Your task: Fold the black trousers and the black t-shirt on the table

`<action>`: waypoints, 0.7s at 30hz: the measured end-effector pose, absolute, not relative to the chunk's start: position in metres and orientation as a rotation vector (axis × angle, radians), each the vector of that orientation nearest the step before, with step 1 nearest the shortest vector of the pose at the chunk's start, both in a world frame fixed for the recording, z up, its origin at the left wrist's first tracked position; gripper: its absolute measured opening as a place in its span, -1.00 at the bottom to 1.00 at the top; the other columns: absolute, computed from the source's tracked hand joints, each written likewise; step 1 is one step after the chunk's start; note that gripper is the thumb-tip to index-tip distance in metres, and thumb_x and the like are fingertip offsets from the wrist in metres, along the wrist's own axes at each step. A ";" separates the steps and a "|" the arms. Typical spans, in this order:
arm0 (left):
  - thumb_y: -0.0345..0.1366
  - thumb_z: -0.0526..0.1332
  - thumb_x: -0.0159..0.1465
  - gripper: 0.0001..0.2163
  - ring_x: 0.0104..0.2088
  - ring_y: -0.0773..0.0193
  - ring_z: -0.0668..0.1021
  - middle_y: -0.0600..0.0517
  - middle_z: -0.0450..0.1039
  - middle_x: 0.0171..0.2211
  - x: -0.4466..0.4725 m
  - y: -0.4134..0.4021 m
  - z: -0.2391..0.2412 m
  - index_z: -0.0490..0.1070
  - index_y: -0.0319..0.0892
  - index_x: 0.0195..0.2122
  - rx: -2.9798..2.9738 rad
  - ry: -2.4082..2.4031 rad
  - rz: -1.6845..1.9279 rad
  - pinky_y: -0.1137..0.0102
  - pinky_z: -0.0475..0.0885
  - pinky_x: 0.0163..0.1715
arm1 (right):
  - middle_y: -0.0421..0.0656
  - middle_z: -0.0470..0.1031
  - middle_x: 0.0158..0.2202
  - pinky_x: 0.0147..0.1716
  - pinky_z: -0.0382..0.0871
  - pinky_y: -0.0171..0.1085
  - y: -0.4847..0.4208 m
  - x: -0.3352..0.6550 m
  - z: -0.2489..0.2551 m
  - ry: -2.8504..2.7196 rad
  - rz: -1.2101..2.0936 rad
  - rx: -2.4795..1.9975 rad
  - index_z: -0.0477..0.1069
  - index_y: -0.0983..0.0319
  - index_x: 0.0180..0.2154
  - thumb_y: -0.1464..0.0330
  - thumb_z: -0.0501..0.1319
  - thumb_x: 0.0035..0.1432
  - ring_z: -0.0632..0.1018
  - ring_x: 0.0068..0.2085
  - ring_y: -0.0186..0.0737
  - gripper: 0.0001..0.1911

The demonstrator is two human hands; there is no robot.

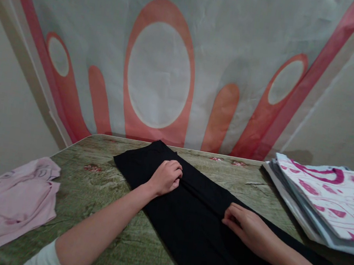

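Observation:
A long piece of black clothing, apparently a pair of trousers [185, 220], lies slantwise across the table from the back middle to the front right. A raised fold of cloth runs along its length. My left hand [167, 177] is closed on this fold near the far end, fingers curled under. Farther down the same fold, my right hand [245, 224] pinches the black cloth between thumb and fingers. The near end of the garment runs out of view at the bottom, partly behind my right forearm.
On the right stands a stack of folded clothes [327, 200], topped by a white one with pink print. A crumpled pink garment [20, 203] lies at the left edge. The wood-patterned table [88, 208] meets a wall hanging [158, 73] at the back.

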State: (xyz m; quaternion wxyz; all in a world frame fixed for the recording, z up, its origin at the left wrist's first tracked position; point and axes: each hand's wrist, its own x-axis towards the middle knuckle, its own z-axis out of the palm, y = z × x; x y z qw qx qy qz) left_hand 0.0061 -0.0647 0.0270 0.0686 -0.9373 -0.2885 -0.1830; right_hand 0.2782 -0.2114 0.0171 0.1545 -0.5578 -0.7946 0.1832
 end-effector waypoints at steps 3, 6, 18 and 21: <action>-0.39 0.16 0.08 -0.91 -0.06 0.12 0.34 -0.07 0.34 -0.15 0.006 -0.067 0.028 0.36 -0.19 -0.36 -2.826 -0.928 -0.570 0.25 0.23 -0.10 | -0.19 0.36 -0.36 -0.41 0.25 -0.31 -0.212 0.278 0.020 -2.269 0.556 -1.606 0.27 0.19 -0.39 0.34 0.04 0.17 0.40 -0.39 -0.30 -0.89; -0.38 0.14 0.10 -0.85 0.01 0.11 0.30 -0.08 0.33 -0.07 0.009 -0.072 0.032 0.37 -0.19 -0.28 -2.883 -0.899 -0.578 0.24 0.20 -0.04 | -0.20 0.38 -0.37 -0.43 0.26 -0.33 -0.216 0.278 0.029 -2.275 0.629 -1.596 0.30 0.18 -0.37 0.34 0.07 0.14 0.41 -0.41 -0.31 -0.92; -0.13 -0.13 0.35 -0.59 0.20 0.24 0.14 -0.01 0.06 0.21 0.028 -0.102 0.033 0.09 -0.08 0.19 -3.328 -0.617 -0.173 0.28 0.03 0.15 | -0.09 0.43 -0.30 -0.31 0.31 -0.24 -0.186 0.334 0.018 -1.985 0.410 -1.845 0.32 0.25 -0.22 0.28 0.08 0.11 0.46 -0.31 -0.21 -0.78; -0.14 -0.12 0.35 -0.58 0.21 0.25 0.12 0.00 0.00 0.23 0.033 -0.098 0.038 0.01 -0.06 0.22 -3.378 -0.626 -0.182 0.31 0.06 0.14 | -0.13 0.45 -0.38 -0.38 0.30 -0.27 -0.186 0.341 0.018 -1.994 0.512 -1.896 0.31 0.24 -0.25 0.23 0.10 0.10 0.47 -0.37 -0.22 -0.77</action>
